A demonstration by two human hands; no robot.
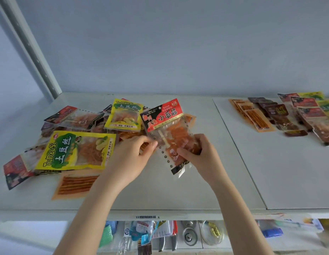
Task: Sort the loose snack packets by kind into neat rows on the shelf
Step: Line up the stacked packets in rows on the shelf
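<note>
Snack packet with the red header (165, 129) is held tilted over the middle of the shelf (178, 190)! Left hand (128, 157) pinches its left edge, while right hand (198, 155) curls round its lower right side. Loose pile (81, 126) sprawls to the left, with a big yellow packet (75, 150) on top. Far right, sorted rows (288, 116) lie overlapping, well apart from the pile.
</note>
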